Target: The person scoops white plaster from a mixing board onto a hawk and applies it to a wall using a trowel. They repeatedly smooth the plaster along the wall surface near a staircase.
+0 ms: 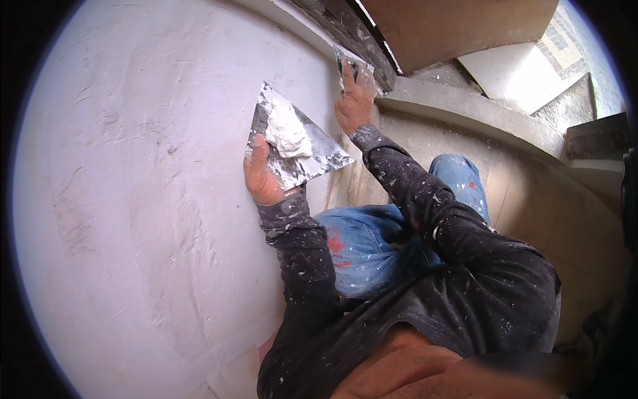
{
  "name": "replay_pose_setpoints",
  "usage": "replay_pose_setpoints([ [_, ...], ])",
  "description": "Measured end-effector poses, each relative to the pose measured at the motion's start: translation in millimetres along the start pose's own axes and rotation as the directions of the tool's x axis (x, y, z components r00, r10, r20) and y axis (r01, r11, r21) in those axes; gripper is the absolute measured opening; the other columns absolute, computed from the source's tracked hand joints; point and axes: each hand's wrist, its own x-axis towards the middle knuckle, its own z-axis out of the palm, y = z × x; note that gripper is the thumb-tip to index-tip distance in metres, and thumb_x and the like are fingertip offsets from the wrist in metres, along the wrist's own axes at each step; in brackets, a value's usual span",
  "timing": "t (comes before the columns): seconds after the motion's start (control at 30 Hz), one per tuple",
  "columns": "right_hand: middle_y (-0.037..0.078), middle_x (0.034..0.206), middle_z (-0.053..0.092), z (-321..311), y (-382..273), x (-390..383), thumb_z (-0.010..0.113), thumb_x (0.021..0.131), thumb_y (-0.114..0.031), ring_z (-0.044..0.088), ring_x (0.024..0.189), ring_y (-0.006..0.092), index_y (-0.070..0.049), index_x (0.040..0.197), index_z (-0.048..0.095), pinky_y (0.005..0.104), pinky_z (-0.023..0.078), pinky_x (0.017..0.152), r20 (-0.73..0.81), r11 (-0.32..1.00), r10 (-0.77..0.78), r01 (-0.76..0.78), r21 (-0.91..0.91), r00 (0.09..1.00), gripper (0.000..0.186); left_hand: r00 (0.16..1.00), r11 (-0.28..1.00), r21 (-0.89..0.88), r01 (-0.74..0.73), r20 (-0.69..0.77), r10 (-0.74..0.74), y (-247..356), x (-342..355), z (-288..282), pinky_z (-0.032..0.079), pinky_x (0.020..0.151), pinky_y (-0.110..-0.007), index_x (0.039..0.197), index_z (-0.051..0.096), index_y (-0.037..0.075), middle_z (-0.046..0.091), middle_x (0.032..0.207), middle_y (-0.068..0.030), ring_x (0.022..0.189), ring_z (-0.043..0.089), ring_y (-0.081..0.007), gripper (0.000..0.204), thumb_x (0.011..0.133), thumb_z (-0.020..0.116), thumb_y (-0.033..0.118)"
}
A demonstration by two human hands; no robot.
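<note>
My left hand [264,176] grips a triangular metal plate [320,138] from below, its thumb lying over one edge. A thick heap of white putty [287,130] sits on the plate, with smears around it. Farther off, my right hand [354,106] reaches to the wall's far edge, beside a dark frame. Its fingers lie stretched over a thin metal scraper blade [340,53], smeared with white and held against the edge strip. The underside of that grip is hidden.
A white, patchy plastered wall [153,199] fills the left side. The dark frame [339,26] and a brown panel [458,30] stand at the far end. A pale curved ledge [478,113] runs off to the right. My bent knees in blue jeans [362,249] are close below.
</note>
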Motion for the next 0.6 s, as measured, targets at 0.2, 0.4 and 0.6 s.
replay_pose_setpoints([
  [0.2,0.027,0.137,0.039,33.0,50.6,-24.8,0.051,0.074,-0.002,0.035,0.128,0.0466,-0.020,0.149,0.031,0.0569,0.025,0.105,-0.004,0.983,0.149,-0.148,-0.108,0.989,0.080,1.000,0.999,0.047,-0.018,-0.002,0.019,2.9,-0.9,1.2,0.050,0.092,-0.045,0.127,0.050,-0.007,0.061,0.119,-0.0170,0.107,0.062,-0.0279,0.042,0.092,0.056,0.016],
  [0.4,0.029,0.136,0.040,42.5,137.3,-60.3,0.052,0.074,-0.002,0.038,0.125,0.0465,-0.016,0.147,0.034,0.0543,0.027,0.106,0.037,0.920,0.343,-0.328,-0.213,0.939,0.076,1.000,0.999,0.050,-0.010,-0.003,0.010,0.2,2.5,5.9,0.050,0.092,-0.045,0.127,0.050,-0.007,0.061,0.118,-0.0167,0.107,0.062,-0.0279,0.043,0.093,0.056,0.017],
  [0.6,0.031,0.137,0.038,4.4,61.1,-31.0,0.051,0.073,-0.004,0.035,0.128,0.0481,-0.020,0.149,0.033,0.0544,0.024,0.109,-0.048,0.998,0.045,-0.043,0.054,0.998,0.079,1.000,0.999,0.040,0.000,0.011,-0.001,2.9,-1.8,-1.8,0.050,0.092,-0.045,0.128,0.049,-0.006,0.061,0.119,-0.0166,0.107,0.062,-0.0279,0.043,0.093,0.056,0.019],
])
